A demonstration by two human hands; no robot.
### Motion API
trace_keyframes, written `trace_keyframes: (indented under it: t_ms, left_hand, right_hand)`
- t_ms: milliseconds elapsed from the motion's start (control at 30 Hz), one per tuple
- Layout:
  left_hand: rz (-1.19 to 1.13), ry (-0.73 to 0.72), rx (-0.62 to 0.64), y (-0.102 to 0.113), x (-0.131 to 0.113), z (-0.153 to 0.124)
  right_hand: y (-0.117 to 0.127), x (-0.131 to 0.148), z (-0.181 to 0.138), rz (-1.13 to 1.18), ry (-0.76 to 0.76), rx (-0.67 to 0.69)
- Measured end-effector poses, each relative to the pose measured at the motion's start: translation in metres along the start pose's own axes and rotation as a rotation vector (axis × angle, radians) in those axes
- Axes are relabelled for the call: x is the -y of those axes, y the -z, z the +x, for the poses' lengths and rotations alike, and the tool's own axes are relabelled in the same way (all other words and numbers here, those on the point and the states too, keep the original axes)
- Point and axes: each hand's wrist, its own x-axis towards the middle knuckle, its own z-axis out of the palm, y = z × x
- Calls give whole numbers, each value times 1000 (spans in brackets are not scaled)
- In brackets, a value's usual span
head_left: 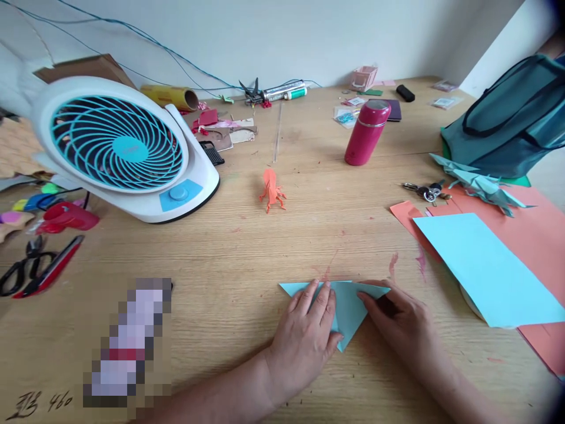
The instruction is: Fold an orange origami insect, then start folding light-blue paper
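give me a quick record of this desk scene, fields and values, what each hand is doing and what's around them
surface: wooden table
left hand: flat on the folded light blue paper triangle
right hand: fingertips on the triangle's right part
right of hands: light blue sheet lying on orange sheets
centre: orange origami figure, pink bottle upright
left: white and blue desk fan, scissors
far right: teal bag, keys

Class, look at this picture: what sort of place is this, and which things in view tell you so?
Probably a home craft desk for paper folding: both hands press a folded blue paper triangle, a finished orange paper figure stands nearby, and scissors lie beside coloured sheets.
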Motion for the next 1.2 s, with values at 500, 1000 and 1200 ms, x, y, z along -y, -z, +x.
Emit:
trace_keyframes:
  t_ms: [500,1000,1200]
  left_hand:
    - [-162,-69,50,-2,17,4]
    - [-134,-146,3,-3,28,12]
    - [-138,-156,9,1,31,18]
  right_hand:
    - [-2,5,2,72,-182,-38]
    - [12,8,-2,-73,475,208]
    - [14,9,-4,-155,568,246]
